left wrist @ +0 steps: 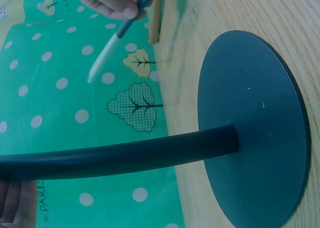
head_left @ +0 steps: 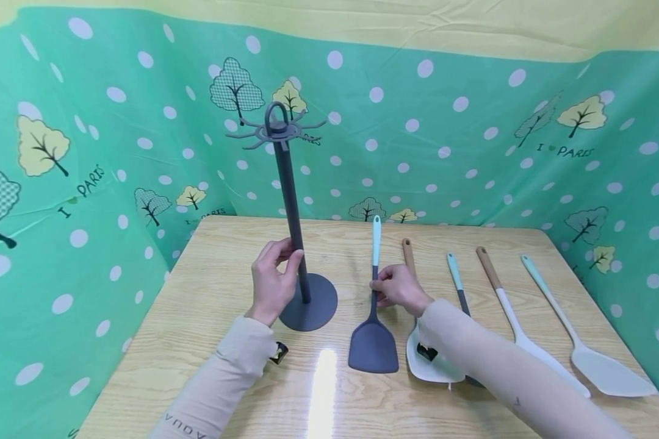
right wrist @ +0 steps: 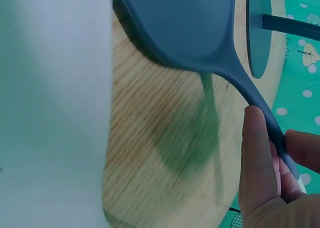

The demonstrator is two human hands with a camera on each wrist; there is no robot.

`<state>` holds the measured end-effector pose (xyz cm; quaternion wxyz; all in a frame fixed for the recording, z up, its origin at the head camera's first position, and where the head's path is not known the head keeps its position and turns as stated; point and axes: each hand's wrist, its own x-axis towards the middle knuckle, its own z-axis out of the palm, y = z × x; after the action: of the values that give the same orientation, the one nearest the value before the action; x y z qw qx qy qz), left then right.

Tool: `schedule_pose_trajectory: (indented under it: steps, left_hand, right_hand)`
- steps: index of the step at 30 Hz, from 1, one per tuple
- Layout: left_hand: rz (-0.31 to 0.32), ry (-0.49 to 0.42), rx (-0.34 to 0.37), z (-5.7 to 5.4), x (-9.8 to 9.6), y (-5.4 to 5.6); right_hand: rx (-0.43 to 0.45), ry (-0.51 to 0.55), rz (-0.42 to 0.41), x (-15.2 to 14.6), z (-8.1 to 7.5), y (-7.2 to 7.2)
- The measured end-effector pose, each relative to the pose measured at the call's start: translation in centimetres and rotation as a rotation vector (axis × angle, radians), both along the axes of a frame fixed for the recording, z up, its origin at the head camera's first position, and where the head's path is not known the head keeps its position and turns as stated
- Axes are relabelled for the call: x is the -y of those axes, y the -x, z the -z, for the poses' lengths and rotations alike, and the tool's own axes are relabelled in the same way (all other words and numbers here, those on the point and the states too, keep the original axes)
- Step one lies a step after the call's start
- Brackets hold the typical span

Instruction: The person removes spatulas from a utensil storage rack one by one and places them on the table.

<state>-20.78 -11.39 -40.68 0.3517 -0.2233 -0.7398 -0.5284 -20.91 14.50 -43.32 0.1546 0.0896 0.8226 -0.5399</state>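
A dark utensil stand (head_left: 290, 195) with a round base and a ring of hooks at its top stands left of centre. My left hand (head_left: 274, 280) holds its pole between thumb and fingers; the fingers (left wrist: 17, 203) show at the pole in the left wrist view. My right hand (head_left: 401, 286) pinches a dark grey spatula (head_left: 373, 347) by its shaft, below the light-blue handle. That spatula is raised off the table, its shadow lying below in the right wrist view. Beside the right hand lies a brown-handled utensil (head_left: 408, 256) with a white head, partly covered by the sleeve.
Further right on the wooden table (head_left: 198, 305) lie a blue-handled utensil (head_left: 454, 271), its head hidden by my right arm, a brown-handled white turner (head_left: 507, 308), and a pale spatula (head_left: 609, 369). A green dotted cloth (head_left: 445, 122) hangs behind and at both sides.
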Motion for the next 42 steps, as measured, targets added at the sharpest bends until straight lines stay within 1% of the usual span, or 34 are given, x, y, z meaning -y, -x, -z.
schedule_pose_trajectory:
  steps: [6,10,13,17,20,23,28,32,35,39,42]
  left_hand:
    - [-0.003,0.000,-0.005,0.0,0.0,0.0]
    - [-0.014,0.002,-0.010,-0.1,-0.1,0.0]
    - [-0.023,0.009,-0.022,-0.6,-0.3,-0.3]
    - [-0.026,0.015,-0.041,-2.0,-0.7,-1.3]
    - [-0.027,0.016,-0.049,-2.6,-0.9,-1.8]
    - [-0.037,0.017,-0.057,-2.6,-0.9,-1.8]
    - [-0.043,0.015,-0.060,-2.5,-0.9,-1.7]
    - [-0.035,0.015,-0.049,-2.9,-0.8,-2.0]
    - [-0.029,0.014,-0.044,-2.7,-0.8,-1.8]
    - [-0.025,0.014,-0.043,-1.3,-0.5,-0.8]
    - [-0.021,0.013,-0.027,-0.4,-0.2,-0.2]
  right_hand:
    - [0.014,-0.047,-0.013,0.2,0.3,0.1]
    - [0.018,-0.059,-0.015,0.3,0.3,0.3]
    - [0.023,-0.068,-0.016,0.3,0.4,0.4]
    - [0.026,-0.087,-0.018,0.2,0.6,0.6]
    - [0.033,-0.107,-0.021,0.2,0.7,0.7]
    - [0.036,-0.137,-0.033,0.4,0.6,0.8]
    - [0.029,-0.194,-0.076,0.7,0.3,0.9]
    - [0.033,-0.231,-0.094,0.9,0.1,1.1]
    - [0.041,-0.261,-0.101,1.0,0.1,1.3]
    - [0.061,-0.286,-0.109,1.1,0.2,1.6]
    - [0.068,-0.288,-0.114,1.1,0.4,1.6]
